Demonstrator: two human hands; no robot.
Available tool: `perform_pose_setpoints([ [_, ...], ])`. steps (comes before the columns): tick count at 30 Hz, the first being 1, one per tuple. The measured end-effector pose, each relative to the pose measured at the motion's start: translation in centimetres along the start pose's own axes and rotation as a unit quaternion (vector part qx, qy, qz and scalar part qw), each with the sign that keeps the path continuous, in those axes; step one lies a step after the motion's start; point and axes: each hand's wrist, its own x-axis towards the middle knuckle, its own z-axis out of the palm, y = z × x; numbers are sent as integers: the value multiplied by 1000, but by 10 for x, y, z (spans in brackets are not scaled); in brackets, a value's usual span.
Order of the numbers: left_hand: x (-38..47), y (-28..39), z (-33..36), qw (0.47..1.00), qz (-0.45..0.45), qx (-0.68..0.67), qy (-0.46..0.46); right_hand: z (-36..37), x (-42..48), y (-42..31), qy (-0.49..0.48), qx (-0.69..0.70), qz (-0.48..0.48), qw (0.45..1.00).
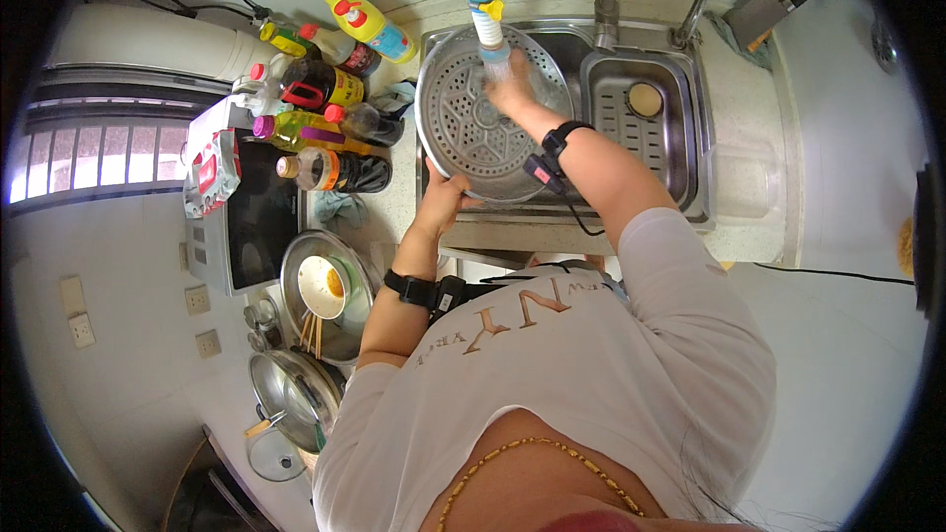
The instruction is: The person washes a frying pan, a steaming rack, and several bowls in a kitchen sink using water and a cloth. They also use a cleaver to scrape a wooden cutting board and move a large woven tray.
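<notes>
A round metal steamer tray point(473, 155) with a perforated bottom is tilted over the left basin of a steel sink. At its near left rim, my left hand point(443, 199) grips the edge with the thumb on the inside. My right hand point(511, 89) is above the perforated part, just below the tap's white flexible nozzle point(488, 31). Water appears to run from that nozzle over the fingers. Motion blurs the right fingers, so I cannot tell whether they hold something or touch the nozzle.
The right basin point(650, 155) holds a small round object point(644, 100). Several bottles point(336, 170) crowd the counter at left, beside a microwave point(262, 214). A metal basin point(355, 266) with a bowl point(322, 287) and chopsticks stands nearer. A cleaver point(757, 15) lies far right.
</notes>
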Motion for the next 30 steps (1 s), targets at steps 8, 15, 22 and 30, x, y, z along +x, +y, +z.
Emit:
perform_pose_setpoints([
  [8, 6, 2, -16, 1000, 3, -11, 9, -1, -81, 3, -218, -1, -347, 912],
  [15, 3, -1, -5, 1000, 20, 12, 22, -11, -34, 33, -81, -124, -149, 978],
  [22, 8, 4, -3, 999, 23, -8, 20, -2, -69, -11, -209, -17, -309, 927],
  [30, 15, 14, 9, 994, 19, 81, 73, -41, -65, 52, -202, -90, -130, 967],
])
